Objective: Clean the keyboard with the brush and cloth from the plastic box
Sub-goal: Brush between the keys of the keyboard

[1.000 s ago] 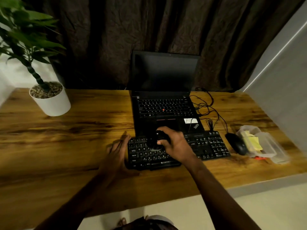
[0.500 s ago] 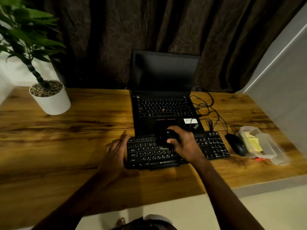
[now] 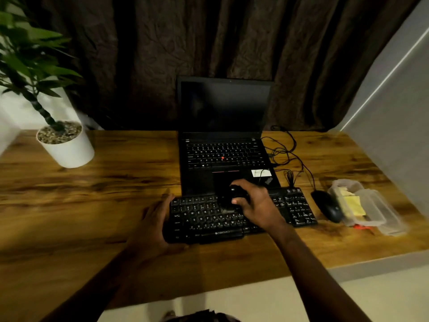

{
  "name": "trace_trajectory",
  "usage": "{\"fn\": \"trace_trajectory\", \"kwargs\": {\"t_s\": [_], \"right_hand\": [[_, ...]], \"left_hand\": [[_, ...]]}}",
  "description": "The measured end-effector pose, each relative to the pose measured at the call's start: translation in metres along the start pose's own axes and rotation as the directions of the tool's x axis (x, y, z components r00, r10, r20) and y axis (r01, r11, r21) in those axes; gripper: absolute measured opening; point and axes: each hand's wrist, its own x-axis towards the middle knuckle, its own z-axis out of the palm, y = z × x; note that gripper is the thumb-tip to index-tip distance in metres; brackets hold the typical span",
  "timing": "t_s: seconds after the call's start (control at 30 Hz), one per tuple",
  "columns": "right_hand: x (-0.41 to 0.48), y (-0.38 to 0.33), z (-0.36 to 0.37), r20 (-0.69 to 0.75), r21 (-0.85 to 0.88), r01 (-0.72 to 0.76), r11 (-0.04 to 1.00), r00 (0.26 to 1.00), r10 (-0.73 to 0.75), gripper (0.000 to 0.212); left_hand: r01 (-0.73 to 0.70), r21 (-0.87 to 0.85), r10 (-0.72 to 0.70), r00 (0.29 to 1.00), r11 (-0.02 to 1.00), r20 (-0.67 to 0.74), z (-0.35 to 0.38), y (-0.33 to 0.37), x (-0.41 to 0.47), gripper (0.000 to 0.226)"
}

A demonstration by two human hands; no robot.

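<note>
A black keyboard (image 3: 204, 219) lies on the wooden desk in front of the laptop. My right hand (image 3: 257, 203) grips a small black brush (image 3: 229, 198) whose bristles rest on the upper middle keys. The fingers of my left hand (image 3: 153, 219) press flat against the keyboard's left end. A clear plastic box (image 3: 364, 205) with a yellow cloth (image 3: 352, 205) inside stands at the right of the desk.
An open black laptop (image 3: 222, 135) sits just behind the keyboard. Tangled cables (image 3: 285, 154) and a black mouse (image 3: 327, 205) lie to its right. A white plant pot (image 3: 67, 147) stands at the back left. The desk's front edge is close below my arms.
My right hand with the brush has moved right and up across the keys, from the lower middle rows to the top rows. My left hand has stayed at the keyboard's left end.
</note>
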Motion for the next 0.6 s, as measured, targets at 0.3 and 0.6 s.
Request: {"fn": "trace_trajectory", "kwargs": {"t_s": [0.3,0.6], "right_hand": [[-0.005,0.007,-0.013,0.068,-0.014,-0.004,1.0,0.998,0.005,0.04],[-0.005,-0.008,-0.006,0.061,0.017,0.027,0.999,0.998,-0.028,0.038]], "left_hand": [[0.049,0.066,-0.048,0.999,0.997,-0.014,0.004,0.001,-0.001,0.145],[0.021,0.09,-0.017,0.999,0.996,-0.043,0.009,-0.003,0.001,0.146]]}}
